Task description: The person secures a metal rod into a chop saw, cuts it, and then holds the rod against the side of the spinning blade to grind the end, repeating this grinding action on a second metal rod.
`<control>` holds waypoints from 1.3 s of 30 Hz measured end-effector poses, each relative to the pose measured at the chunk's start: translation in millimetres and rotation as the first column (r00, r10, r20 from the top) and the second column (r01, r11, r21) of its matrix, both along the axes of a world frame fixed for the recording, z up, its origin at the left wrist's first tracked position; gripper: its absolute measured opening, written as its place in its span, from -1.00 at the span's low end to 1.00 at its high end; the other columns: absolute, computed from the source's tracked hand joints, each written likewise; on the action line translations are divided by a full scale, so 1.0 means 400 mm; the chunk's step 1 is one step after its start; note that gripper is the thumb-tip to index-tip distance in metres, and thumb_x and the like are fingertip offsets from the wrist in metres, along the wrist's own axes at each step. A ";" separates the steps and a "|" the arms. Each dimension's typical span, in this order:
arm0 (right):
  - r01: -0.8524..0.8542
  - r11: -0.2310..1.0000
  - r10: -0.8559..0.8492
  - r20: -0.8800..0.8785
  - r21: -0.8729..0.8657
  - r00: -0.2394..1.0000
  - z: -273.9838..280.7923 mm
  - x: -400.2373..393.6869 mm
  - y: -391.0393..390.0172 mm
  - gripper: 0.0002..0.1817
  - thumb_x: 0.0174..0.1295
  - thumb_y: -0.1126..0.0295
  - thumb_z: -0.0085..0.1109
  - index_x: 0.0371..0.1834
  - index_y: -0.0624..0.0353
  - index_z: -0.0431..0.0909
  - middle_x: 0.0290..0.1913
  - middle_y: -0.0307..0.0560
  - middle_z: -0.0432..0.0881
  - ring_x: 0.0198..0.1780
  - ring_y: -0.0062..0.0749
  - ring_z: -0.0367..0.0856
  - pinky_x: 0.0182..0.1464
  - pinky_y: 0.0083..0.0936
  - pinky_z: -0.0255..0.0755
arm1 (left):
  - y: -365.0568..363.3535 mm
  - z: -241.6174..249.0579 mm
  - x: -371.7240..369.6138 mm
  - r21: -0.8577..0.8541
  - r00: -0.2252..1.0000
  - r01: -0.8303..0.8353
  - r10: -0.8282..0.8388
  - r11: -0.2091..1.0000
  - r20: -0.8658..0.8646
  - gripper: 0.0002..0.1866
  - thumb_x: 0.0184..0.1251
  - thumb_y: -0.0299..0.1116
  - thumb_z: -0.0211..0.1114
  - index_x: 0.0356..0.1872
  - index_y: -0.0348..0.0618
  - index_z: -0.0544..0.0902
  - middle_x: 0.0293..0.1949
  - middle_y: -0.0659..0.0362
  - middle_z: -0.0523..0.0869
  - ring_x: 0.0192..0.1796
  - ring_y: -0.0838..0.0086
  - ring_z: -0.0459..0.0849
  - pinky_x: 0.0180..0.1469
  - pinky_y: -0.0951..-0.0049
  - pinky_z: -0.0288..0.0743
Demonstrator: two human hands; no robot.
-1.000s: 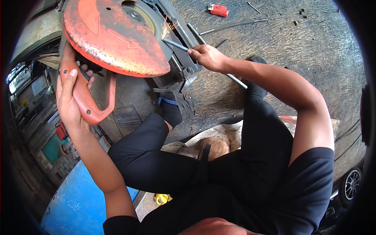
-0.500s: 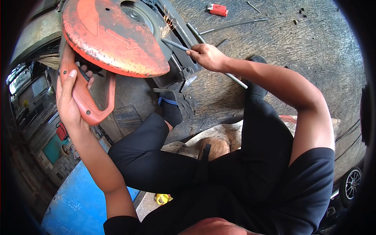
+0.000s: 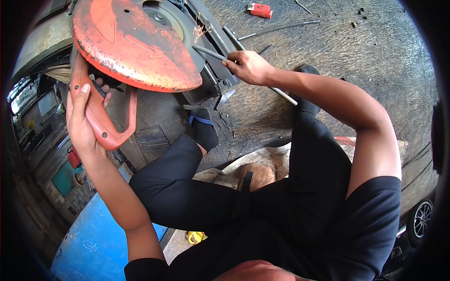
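An orange cut-off saw (image 3: 136, 51) with a scuffed blade guard fills the upper left. My left hand (image 3: 83, 117) is wrapped round its orange handle (image 3: 97, 114), fingers curled by the dark trigger. My right hand (image 3: 249, 68) grips a thin metal rod (image 3: 209, 52), whose far end touches the side of the saw's disc (image 3: 187, 33). Sparks (image 3: 199, 32) fly up from that contact. Below the disc lies the saw's dark metal base (image 3: 206, 89).
Another long metal rod (image 3: 284, 96) lies on the floor under my right forearm, and a further rod (image 3: 281, 29) is beyond it. A red and white box (image 3: 259, 10) lies at the top. A blue panel (image 3: 93, 239) is at lower left, a yellow tape measure-like object (image 3: 195, 237) below my legs.
The saw has shifted very slightly left. The rod in my right hand stays against the disc, and the spray of sparks has changed shape a little.
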State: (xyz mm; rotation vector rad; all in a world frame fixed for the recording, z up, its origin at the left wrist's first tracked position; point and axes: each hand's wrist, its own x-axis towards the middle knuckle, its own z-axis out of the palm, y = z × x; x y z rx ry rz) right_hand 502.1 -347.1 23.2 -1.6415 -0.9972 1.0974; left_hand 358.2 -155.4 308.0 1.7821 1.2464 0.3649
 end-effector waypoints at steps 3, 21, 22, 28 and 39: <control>-0.004 1.000 0.004 0.010 -0.001 1.000 0.002 0.000 -0.001 -0.57 0.40 0.10 0.02 -0.33 0.34 0.54 -0.54 0.19 0.52 -0.41 0.09 0.56 -0.25 -0.10 0.41 | -0.004 0.003 0.002 -0.012 1.000 -0.028 0.028 1.000 -0.009 -0.36 0.38 -0.26 0.19 0.42 -0.28 0.25 0.28 -0.03 0.45 0.21 0.27 0.53 0.15 0.28 0.48; 0.008 0.967 0.001 0.034 -0.256 0.999 -0.024 0.038 0.016 -0.54 0.38 0.02 -0.02 -0.10 0.24 0.60 -0.23 0.27 0.66 -0.10 0.21 0.62 0.04 -0.07 0.45 | -0.016 0.005 0.013 -0.005 1.000 -0.015 0.015 1.000 -0.013 -0.35 0.38 -0.24 0.16 0.44 -0.26 0.23 0.35 0.04 0.40 0.28 0.29 0.48 0.17 0.27 0.43; 0.009 0.972 -0.012 -0.013 -0.233 1.000 -0.032 0.053 0.014 -0.52 0.40 0.00 -0.04 -0.08 0.24 0.59 -0.22 0.27 0.66 -0.08 0.21 0.62 0.05 -0.07 0.44 | -0.019 0.005 0.017 -0.001 1.000 -0.015 0.015 1.000 -0.012 -0.35 0.38 -0.24 0.16 0.44 -0.26 0.23 0.35 0.04 0.40 0.28 0.29 0.48 0.17 0.27 0.43; 0.042 0.984 -0.112 -0.423 -0.171 0.899 -0.062 0.115 0.019 -0.55 0.43 0.06 0.02 -0.31 0.31 0.57 -0.55 -0.20 0.48 -0.55 -0.58 0.38 -0.46 -0.48 0.31 | -0.019 0.000 0.019 0.054 0.994 0.109 -0.108 0.993 -0.027 -0.35 0.40 -0.20 0.09 0.47 -0.16 0.22 0.43 0.17 0.33 0.34 0.32 0.42 0.20 0.34 0.36; -0.027 0.994 -0.036 -0.562 -0.105 0.826 -0.043 0.160 0.021 -0.53 0.45 0.08 -0.04 -0.47 0.24 0.56 -0.73 -0.24 0.38 -0.73 -0.61 0.23 -0.64 -0.54 0.11 | -0.002 -0.008 0.006 0.082 0.996 0.068 -0.073 0.994 0.056 -0.48 0.36 -0.41 0.17 0.31 -0.37 0.37 -0.11 0.01 0.63 -0.23 0.44 0.67 -0.30 0.51 0.59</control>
